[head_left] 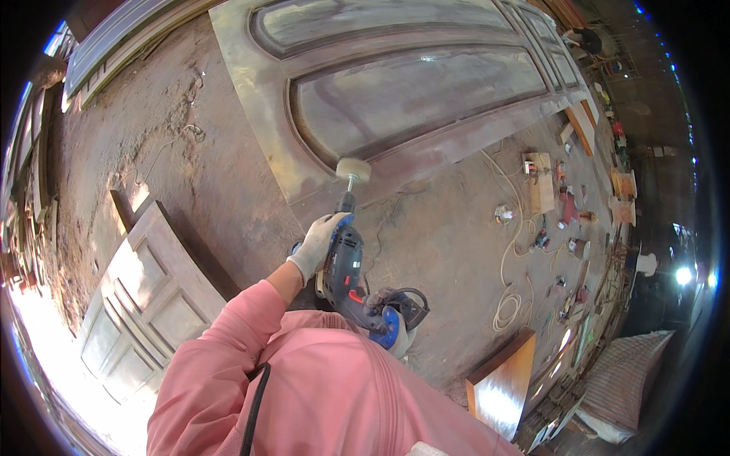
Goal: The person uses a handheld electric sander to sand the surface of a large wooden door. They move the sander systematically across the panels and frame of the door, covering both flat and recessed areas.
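So from my end I've got both hands on the drill (348,257): left hand (319,242) wrapped around the front of the body, right hand (397,334) wrapped around the rear grip, partly hidden by a dark loop of cable (413,304) (gloves on both, white with blue). The drill sits mid-view, nose pointing away from me, and its pale wheel (353,168) lines up with the near corner of a door (426,91) panel. Can't tell from here if wheel and door actually touch.

Clutter's mostly off to my right. A pale hose (508,311) snakes over the floor (262,178) and ends in a coil, near a wood block (541,184) and scattered bits. A glossy board (505,384) sits closer to me, with a striped sheet (625,372) beyond it. On my left, a second door (156,292) leans in near my sleeve (228,334), with a thin wire (161,152) on the floor past it and planks (39,156) stacked along the edge. Another person (587,41) is at the far right.
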The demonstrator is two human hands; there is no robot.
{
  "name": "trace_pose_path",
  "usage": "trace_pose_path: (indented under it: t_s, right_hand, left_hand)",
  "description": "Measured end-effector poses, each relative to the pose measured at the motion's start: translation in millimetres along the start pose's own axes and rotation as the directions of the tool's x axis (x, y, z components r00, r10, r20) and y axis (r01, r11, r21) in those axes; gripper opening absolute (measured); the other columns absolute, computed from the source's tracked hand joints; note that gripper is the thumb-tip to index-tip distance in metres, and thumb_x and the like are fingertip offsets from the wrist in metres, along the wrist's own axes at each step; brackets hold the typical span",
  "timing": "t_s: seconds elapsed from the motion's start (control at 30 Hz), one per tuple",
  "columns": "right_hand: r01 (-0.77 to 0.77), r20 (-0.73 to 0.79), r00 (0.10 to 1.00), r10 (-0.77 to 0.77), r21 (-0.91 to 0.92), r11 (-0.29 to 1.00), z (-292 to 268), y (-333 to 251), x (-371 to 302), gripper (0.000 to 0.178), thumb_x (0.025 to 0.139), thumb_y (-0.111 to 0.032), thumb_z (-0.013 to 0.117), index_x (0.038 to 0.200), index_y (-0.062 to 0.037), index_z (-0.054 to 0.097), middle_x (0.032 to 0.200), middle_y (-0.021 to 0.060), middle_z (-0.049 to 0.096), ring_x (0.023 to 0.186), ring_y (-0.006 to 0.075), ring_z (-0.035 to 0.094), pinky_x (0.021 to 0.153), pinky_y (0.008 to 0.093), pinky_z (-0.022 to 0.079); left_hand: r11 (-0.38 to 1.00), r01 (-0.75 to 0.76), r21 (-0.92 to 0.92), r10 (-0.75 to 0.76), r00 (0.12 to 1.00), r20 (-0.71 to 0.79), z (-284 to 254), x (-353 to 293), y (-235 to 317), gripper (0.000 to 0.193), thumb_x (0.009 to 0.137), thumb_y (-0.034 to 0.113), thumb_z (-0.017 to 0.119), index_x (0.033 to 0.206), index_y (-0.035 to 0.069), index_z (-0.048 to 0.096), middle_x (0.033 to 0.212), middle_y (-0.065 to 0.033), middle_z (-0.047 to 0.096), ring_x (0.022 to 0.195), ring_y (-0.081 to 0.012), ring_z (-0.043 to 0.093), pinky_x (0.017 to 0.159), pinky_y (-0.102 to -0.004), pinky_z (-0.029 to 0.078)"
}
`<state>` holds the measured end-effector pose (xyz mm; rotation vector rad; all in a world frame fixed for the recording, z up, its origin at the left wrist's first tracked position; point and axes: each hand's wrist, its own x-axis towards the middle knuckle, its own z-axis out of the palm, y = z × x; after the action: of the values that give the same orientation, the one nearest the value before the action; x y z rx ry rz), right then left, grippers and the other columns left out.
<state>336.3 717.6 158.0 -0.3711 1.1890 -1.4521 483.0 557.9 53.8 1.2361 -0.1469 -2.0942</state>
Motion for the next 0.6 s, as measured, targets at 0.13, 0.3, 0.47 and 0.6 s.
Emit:
trace_pose_path:
  t_s: [0.13,0.3,0.47,0.6]
  right_hand:
    - [0.003,-0.093,0.996,-0.004,-0.012,1.000,13.6,18.4,-19.4,0.033,0.092,0.001,0.057,0.125,-0.0008,0.056,0.113,0.0143,0.065,0.099,0.0229,0.064,0.088,0.0384,0.053]
    - [0.010,-0.131,0.991,0.006,0.122,0.992,-1.9,55.6,-18.7,0.037,0.093,0.002,0.057,0.130,-0.0020,0.053,0.112,0.0118,0.065,0.098,0.0233,0.064,0.088,0.0379,0.054]
    - [0.123,-0.097,0.990,-0.107,0.174,0.977,7.2,61.9,-32.8,0.030,0.090,0.001,0.054,0.120,0.0023,0.059,0.108,0.0153,0.064,0.097,0.0289,0.063,0.087,0.0439,0.053]
    - [0.112,-0.141,0.986,-0.090,0.154,0.982,44.1,72.8,-40.0,0.030,0.091,0.000,0.054,0.121,0.0013,0.058,0.105,0.0150,0.066,0.095,0.0290,0.064,0.085,0.0432,0.053]
  left_hand:
    - [0.993,-0.102,0.064,0.100,0.994,0.031,-24.7,-0.8,-5.8,0.030,0.095,0.033,0.065,0.107,0.005,0.064,0.086,-0.0069,0.067,0.071,-0.0167,0.065,0.064,-0.0337,0.056]
    - [0.994,-0.036,0.101,0.030,0.998,0.062,-29.4,-6.5,6.6,0.041,0.091,0.037,0.067,0.111,0.001,0.064,0.088,-0.0086,0.065,0.074,-0.0175,0.065,0.066,-0.0353,0.056]
    - [0.979,-0.040,0.201,0.026,0.997,0.071,-33.4,0.9,-6.7,0.043,0.088,0.039,0.071,0.110,0.003,0.064,0.082,-0.0073,0.067,0.064,-0.0196,0.065,0.060,-0.0344,0.056]
    - [0.987,-0.014,0.159,-0.005,0.993,0.118,-64.2,-7.5,13.8,0.037,0.089,0.037,0.070,0.106,0.004,0.066,0.081,-0.0064,0.067,0.064,-0.0190,0.065,0.061,-0.0338,0.056]
